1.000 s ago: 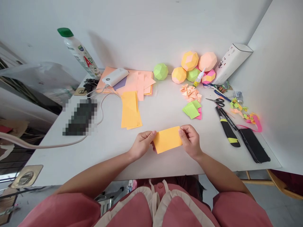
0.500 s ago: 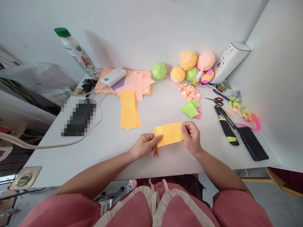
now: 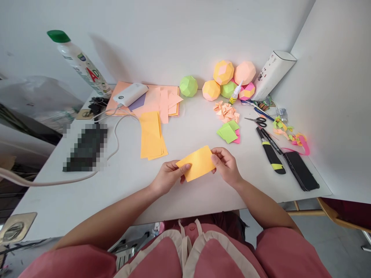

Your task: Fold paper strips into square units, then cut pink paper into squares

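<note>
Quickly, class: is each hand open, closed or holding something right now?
Left hand: closed, holding the orange paper by its left end.
Right hand: closed, holding the same orange paper by its right end.

An orange paper rectangle [image 3: 198, 163] slants up rightward over the desk [image 3: 188, 200], held at 2 ends.

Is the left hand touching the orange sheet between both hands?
Touching: the head view shows the left hand gripping the orange sheet, thumb on top.
</note>
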The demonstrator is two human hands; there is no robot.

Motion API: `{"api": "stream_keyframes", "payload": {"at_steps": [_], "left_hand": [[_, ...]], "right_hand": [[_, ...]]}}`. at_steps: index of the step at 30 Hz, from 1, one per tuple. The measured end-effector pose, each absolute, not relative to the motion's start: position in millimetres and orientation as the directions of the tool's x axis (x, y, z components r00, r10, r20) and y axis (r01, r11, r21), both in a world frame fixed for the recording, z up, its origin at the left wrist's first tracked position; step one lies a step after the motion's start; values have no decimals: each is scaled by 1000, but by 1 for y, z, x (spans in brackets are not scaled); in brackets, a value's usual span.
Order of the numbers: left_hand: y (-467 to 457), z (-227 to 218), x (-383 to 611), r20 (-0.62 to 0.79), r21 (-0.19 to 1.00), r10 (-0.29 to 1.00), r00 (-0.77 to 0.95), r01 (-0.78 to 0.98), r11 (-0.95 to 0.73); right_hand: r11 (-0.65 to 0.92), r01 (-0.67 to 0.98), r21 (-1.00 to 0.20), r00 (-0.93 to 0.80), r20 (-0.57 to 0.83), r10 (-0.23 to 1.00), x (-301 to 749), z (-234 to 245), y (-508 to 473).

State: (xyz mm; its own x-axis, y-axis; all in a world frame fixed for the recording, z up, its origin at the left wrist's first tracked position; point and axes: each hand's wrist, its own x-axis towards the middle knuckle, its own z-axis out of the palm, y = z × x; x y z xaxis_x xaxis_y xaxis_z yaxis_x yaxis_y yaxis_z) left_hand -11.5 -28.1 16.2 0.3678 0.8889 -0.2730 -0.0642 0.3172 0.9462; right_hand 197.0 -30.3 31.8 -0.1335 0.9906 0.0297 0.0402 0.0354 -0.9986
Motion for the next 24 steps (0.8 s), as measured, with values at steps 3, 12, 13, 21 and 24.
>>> {"api": "stream_keyframes", "payload": {"at_steps": [3, 12, 13, 21, 24], "left_hand": [[-28, 14, -12, -248, 945, 916, 315, -130, 300], [-33, 8, -11, -289, 921, 906, 308, -169, 351], [-33, 9, -11, -292, 919, 905, 309, -171, 355], [-33, 7, -10, -318, 909, 891, 325, -162, 384], [-33, 6, -10, -309, 911, 888, 340, -162, 379]], "right_hand": [[34, 43, -999, -159, 27, 987, 196, 34, -33], [75, 68, -995, -111, 67, 992, 194, 35, -37], [74, 69, -995, -109, 66, 992, 194, 36, -37], [49, 71, -996, -93, 43, 995, 193, 38, -39], [38, 59, -998, -99, 32, 995, 194, 37, -39]]}}
